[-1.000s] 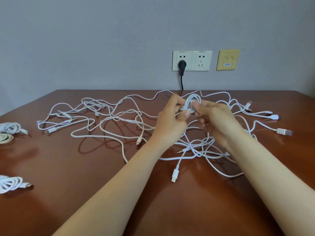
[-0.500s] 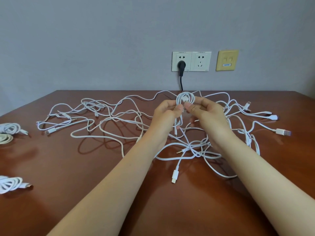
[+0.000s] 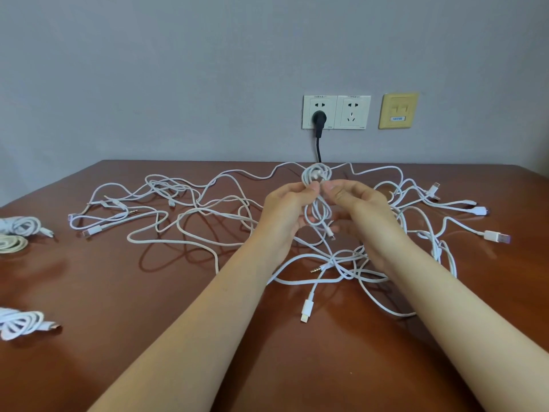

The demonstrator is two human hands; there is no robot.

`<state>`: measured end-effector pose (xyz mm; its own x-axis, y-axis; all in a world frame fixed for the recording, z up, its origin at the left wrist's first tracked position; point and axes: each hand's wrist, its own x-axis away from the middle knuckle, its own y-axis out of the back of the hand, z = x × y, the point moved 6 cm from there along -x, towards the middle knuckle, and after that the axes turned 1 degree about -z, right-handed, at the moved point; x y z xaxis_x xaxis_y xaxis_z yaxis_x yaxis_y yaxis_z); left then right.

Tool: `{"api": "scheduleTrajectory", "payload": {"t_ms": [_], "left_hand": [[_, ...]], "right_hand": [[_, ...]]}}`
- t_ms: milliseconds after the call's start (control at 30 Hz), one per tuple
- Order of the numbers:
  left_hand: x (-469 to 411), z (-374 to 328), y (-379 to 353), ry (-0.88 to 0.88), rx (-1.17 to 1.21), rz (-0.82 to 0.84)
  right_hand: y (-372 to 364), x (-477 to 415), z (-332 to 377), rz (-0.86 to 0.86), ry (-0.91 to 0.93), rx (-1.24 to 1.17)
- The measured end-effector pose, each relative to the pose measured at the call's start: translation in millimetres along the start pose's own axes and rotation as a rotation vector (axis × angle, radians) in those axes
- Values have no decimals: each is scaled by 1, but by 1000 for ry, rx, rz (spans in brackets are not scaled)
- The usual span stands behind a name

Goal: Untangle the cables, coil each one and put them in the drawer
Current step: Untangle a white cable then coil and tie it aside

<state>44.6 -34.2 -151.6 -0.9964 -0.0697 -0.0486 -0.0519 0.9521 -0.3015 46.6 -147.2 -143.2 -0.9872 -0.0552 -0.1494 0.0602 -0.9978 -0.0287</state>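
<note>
- Here the left hand [image 3: 283, 217] and the right hand [image 3: 361, 208] meet straight below the wall socket [image 3: 335, 112]. The thumb and forefinger of each pinch the waist of a small white coil [image 3: 316, 175].
- The other fingers of both hands are loosely curled; whether they touch the cable cannot be told.
- Change: a second ago the coil was bunched between the closed-in hands and largely hidden. It now stands clear, one loop above the fingertips and one hanging below them, with a short end and its connector [image 3: 332, 233] dangling beneath.
- Reading: the winding of this cable looks done or nearly so. The step in hand is probably securing the loose end so the loops hold.
- The tangle [image 3: 208, 215] of loose cables spreads over the table [image 3: 148, 367] below the socket, to its left and right, so much untangling remains.
- Three finished bundles [image 3: 22, 226] lie far to the left of the socket, lower down.
- The drawer is not in view, and no cable is shown stored.
</note>
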Motion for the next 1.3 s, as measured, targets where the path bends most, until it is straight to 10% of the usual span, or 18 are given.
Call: {"api": "scheduleTrajectory", "payload": {"t_ms": [500,1300], "left_hand": [[-11,-3,29,-31,119,-190],[9,-93,131,-37,-325,-348]], "right_hand": [[-5,-8,-10,-50,79,83],[-96,-18,22,64,177,183]]}}
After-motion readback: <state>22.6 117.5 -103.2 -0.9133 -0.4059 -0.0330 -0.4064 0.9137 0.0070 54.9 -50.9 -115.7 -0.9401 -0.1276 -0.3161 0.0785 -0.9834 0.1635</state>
